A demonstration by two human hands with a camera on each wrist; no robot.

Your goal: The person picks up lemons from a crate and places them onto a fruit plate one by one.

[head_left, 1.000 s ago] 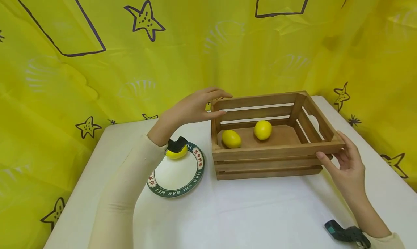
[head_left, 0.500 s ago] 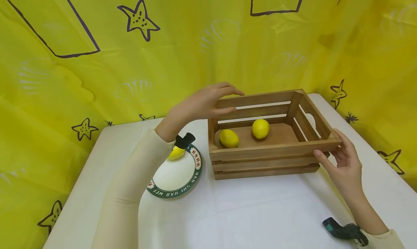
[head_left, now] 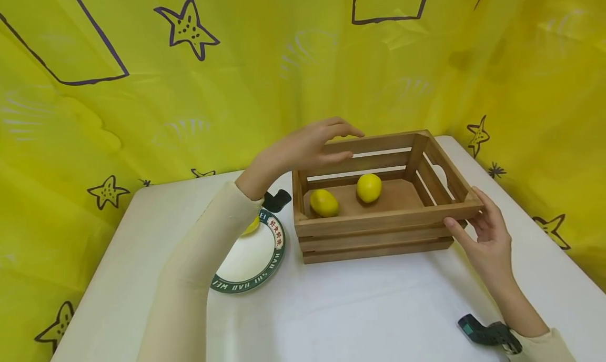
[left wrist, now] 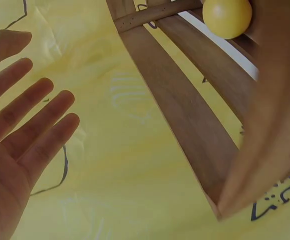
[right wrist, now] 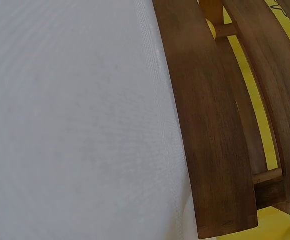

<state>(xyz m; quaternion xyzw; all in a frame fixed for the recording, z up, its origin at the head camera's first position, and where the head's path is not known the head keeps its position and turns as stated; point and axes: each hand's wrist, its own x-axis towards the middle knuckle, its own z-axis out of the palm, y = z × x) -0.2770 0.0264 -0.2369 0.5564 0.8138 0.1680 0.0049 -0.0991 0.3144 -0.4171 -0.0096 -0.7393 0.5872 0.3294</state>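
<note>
A slatted wooden crate (head_left: pixel 385 218) stands on the white-covered table, and two lemons (head_left: pixel 324 203) (head_left: pixel 369 188) lie inside it. My right hand (head_left: pixel 490 243) grips the crate's front right corner, thumb on the front slat and fingers round the right end. Over the crate's back left corner hovers my left hand (head_left: pixel 305 147), its fingers spread and holding nothing. The left wrist view shows that hand (left wrist: pixel 12 135) apart from the wood, with one lemon (left wrist: pixel 227 18) in sight. The right hand's fingers are out of frame in the right wrist view.
Left of the crate lies a plate with a green lettered rim (head_left: pixel 278 254), partly behind my left forearm. On it sits another lemon (head_left: pixel 253 226), mostly hidden. A yellow patterned curtain (head_left: pixel 236 99) hangs behind the table (head_left: pixel 360 309).
My left hand has moved right, from beside the crate's left end to over its back left corner. The right hand keeps its grip. The head view has shifted slightly.
</note>
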